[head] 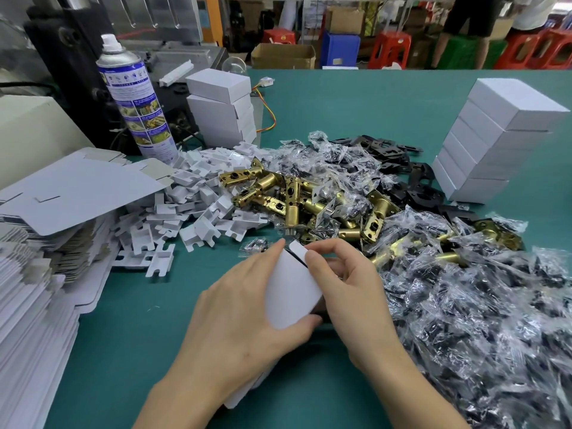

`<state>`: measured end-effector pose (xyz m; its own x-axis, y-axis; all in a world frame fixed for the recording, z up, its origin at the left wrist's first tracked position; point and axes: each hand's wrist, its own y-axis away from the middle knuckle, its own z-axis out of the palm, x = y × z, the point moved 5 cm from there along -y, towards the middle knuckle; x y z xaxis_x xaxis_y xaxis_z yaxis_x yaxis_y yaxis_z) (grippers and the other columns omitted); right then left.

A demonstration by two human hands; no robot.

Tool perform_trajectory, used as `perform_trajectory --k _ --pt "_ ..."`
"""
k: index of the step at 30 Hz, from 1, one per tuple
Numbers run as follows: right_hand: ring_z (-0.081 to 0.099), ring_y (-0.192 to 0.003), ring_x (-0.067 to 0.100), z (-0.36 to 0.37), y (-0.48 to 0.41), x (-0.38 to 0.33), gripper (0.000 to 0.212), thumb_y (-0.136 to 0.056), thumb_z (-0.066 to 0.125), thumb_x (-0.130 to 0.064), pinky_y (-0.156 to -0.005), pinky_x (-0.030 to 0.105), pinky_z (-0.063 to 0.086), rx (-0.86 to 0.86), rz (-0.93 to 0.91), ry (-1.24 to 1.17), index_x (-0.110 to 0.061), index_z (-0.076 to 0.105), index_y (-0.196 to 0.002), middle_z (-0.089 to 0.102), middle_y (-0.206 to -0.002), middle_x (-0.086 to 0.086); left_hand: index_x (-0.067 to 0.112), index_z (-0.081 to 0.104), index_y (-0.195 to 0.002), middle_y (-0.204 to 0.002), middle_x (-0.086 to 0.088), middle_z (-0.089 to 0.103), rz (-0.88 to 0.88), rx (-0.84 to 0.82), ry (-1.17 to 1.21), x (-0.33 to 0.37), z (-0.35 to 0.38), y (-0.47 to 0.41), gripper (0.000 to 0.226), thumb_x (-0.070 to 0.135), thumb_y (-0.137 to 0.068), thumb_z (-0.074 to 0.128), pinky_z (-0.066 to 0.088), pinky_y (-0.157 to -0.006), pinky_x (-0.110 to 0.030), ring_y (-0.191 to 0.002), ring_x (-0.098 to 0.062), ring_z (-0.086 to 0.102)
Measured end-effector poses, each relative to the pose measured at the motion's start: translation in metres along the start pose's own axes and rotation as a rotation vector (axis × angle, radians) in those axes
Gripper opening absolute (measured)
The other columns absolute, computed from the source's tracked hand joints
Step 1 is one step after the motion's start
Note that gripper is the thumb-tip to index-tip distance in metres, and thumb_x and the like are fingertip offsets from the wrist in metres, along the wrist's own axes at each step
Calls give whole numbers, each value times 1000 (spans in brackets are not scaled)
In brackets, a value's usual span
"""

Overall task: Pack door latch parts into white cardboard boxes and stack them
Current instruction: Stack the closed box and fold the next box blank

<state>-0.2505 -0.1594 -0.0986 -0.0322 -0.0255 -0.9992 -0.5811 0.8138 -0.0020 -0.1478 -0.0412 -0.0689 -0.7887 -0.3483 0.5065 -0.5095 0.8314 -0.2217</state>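
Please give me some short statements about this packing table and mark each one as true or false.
1. Both hands hold a white box. True.
2. The spray can lies on its side. False: it stands upright, at the far left.
3. A tall stack of closed boxes stands at the right. True.
4. The brass latches lie inside a tray. False: they lie loose on the green table.
5. The left hand is empty. False: it grips the box, together with the right hand.

Green table bears brass latches, bagged screws, white inserts, stacked boxes
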Motion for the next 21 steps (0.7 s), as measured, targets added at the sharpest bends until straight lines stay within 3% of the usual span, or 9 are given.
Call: perform_trajectory --k 8,13,17,21 --pt "64 -74 5 -1 -1 -1 10 -83 67 -33 -69 39 53 -50 16 -39 -29 73 -89 75 -82 -6 37 43 -157 -146 21 59 14 -20 -39 1 -2 1 94 70 -70 62 53 -92 -32 -127 0 47" --pt "64 -76 11 -2 0 0 9 -80 70 -31 -70 47 57 -51 66 -79 -24 72 -86 74 -80 -3 25 56 -150 -140 14 66 63 -44 -68 4 -7 0 88 62 -71 61 54 -84 -27 -125 -4 51" --pt "62 -77 12 -4 1 1 6 -90 73 -20 -62 41 59 -47 84 -86 -23 72 -85 72 -79 -3 24 57 -149 -140 15 66 94 -55 -76 4 -6 1 88 57 -69 67 57 -80 -28 -123 -2 54" --pt "63 -77 9 -4 1 0 5 -90 72 -23 -63 42 60 -43 78 -53 -25 73 -85 73 -81 -4 21 59 -149 -139 13 67 87 -46 -82 5 -6 0 90 54 -66 73 53 -78 -22 -123 -3 53"
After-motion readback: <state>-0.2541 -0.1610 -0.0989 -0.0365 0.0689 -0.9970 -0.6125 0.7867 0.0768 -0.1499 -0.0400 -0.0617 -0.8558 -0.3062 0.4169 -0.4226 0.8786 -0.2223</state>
